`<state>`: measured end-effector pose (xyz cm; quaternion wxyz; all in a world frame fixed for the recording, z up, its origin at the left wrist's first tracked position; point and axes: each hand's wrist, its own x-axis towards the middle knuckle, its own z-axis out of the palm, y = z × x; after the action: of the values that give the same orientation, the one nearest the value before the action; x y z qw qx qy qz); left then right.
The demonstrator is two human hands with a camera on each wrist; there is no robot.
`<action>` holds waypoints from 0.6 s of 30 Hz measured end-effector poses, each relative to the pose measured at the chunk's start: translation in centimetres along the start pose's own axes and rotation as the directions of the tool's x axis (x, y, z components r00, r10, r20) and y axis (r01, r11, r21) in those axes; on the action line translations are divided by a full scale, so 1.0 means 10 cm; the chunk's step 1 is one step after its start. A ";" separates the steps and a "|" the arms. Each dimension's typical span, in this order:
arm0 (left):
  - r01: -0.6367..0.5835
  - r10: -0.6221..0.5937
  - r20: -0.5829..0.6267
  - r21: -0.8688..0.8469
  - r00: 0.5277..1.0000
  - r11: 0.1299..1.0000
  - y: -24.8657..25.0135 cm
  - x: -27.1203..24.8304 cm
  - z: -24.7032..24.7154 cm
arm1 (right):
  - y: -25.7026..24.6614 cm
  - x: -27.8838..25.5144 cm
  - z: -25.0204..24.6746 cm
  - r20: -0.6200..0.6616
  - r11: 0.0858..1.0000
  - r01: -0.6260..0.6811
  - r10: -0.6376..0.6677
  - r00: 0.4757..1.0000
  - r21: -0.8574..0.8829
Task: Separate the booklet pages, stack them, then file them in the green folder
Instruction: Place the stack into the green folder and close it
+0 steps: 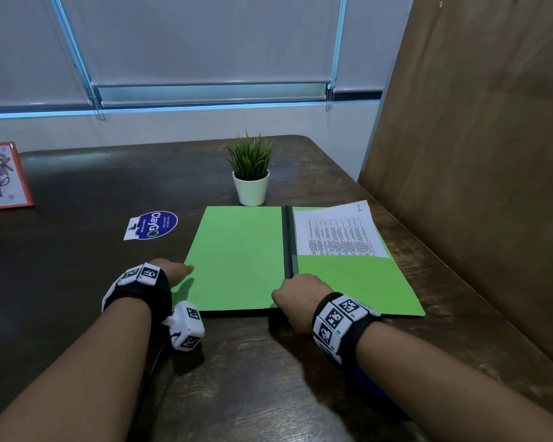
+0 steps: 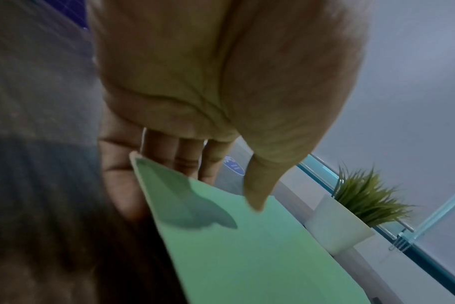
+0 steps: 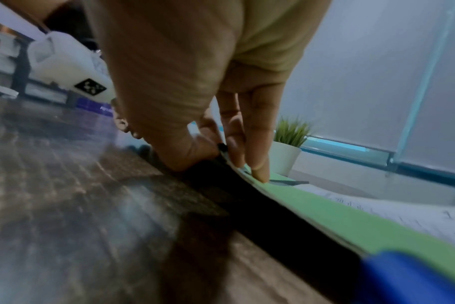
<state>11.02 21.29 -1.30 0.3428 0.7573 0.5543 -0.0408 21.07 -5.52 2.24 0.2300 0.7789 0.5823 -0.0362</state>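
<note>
**Q:** So how far along are you with the filing?

**A:** Pretty far, I'd say. Your green folder (image 1: 237,256) is lying open on the surface (image 1: 77,250), middle-right of the head view, and the pages (image 1: 336,231) are already sitting in the right half, top sheet marked "1", just right of the dark spine strip (image 1: 288,240). They look stacked, though the top one sits a bit crooked. Can't tell how many sheets are under it.

**Q:** What are your hands doing?

**A:** Your left hand (image 1: 173,271) is at the folder's left edge. In the left wrist view the fingers (image 2: 169,152) are fairly straight and slipped under the cover's corner, thumb hovering above it, so it's lifting or about to, not a real grip. Your right hand (image 1: 297,298) is at the near end of the spine. In the right wrist view its fingers (image 3: 257,164) and thumb pinch that black strip end right at the folder's bottom edge.

**Q:** What's left?

**A:** My guess: square up the sheets, secure them at the spine if that strip is a clip, then flip the left cover shut. The plant pot (image 1: 250,188) is just behind the folder, so mind it.
</note>
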 end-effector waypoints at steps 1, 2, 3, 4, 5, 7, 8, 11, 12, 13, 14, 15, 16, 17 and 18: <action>-0.010 0.010 0.005 0.003 1.000 1.000 0.00 -0.01 0.00 | 0.01 -0.01 0.00 -0.023 1.000 -0.008 0.009 1.000 0.018; -0.011 0.010 0.010 0.030 1.000 0.999 0.00 -0.05 0.01 | 0.02 -0.03 0.01 -0.049 0.999 -0.014 0.016 0.999 0.045; -0.022 0.021 0.007 0.080 1.000 0.997 -0.01 -0.11 0.01 | 0.03 -0.04 0.03 -0.069 0.997 -0.020 0.025 0.997 0.076; -0.022 0.024 -0.020 0.086 1.000 0.996 -0.01 -0.18 0.01 | 0.04 -0.05 0.05 -0.077 0.993 -0.027 0.036 0.996 0.111; -0.037 0.039 -0.014 0.100 0.999 0.994 -0.01 -0.24 -0.01 | 0.04 -0.06 0.07 -0.074 0.988 -0.035 0.046 0.996 0.148; -0.089 0.088 0.011 0.216 0.996 0.972 -0.05 -0.40 -0.06 | 0.04 -0.08 0.14 -0.067 0.974 -0.052 0.069 0.995 0.220; -0.071 0.066 0.031 0.212 0.997 0.975 -0.06 -0.45 -0.10 | 0.04 -0.08 0.17 -0.077 0.964 -0.064 0.087 0.993 0.258; -0.138 0.131 0.054 0.154 0.990 0.978 -0.01 -0.58 -0.28 | 0.09 -0.11 0.18 -0.127 0.911 -0.099 0.163 0.978 0.401; -0.150 0.148 0.039 0.067 0.988 0.986 0.04 -0.63 -0.33 | 0.13 -0.12 0.16 -0.138 0.890 -0.111 0.190 0.972 0.442; -0.182 0.182 0.018 -0.015 0.983 0.983 0.10 -0.70 -0.41 | 0.19 -0.13 0.12 -0.153 0.871 -0.120 0.217 0.964 0.477; -0.201 0.203 -0.005 -0.148 0.979 0.968 0.19 -0.79 -0.47 | 0.26 -0.14 0.07 -0.173 0.852 -0.127 0.246 0.954 0.508; -0.241 0.241 -0.033 -0.272 0.970 0.932 0.28 -0.88 -0.53 | 0.33 -0.17 0.02 -0.192 0.832 -0.135 0.277 0.941 0.539; -0.251 0.263 -0.026 -0.395 0.964 0.884 0.39 -1.01 -0.56 | 0.41 -0.19 -0.03 -0.209 0.807 -0.144 0.314 0.926 0.573; -0.252 0.289 0.000 -0.488 0.957 0.835 0.50 -1.13 -0.60 | 0.49 -0.23 -0.09 -0.222 0.775 -0.155 0.357 0.907 0.613; -0.241 0.311 0.035 -0.552 0.950 0.798 0.61 -1.26 -0.61 | 0.57 -0.27 -0.14 -0.236 0.741 -0.163 0.402 0.885 0.651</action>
<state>9.56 13.59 11.85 0.5784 0.6981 0.4043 0.1211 25.19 -8.65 6.17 -0.1443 0.8838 0.4428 -0.0437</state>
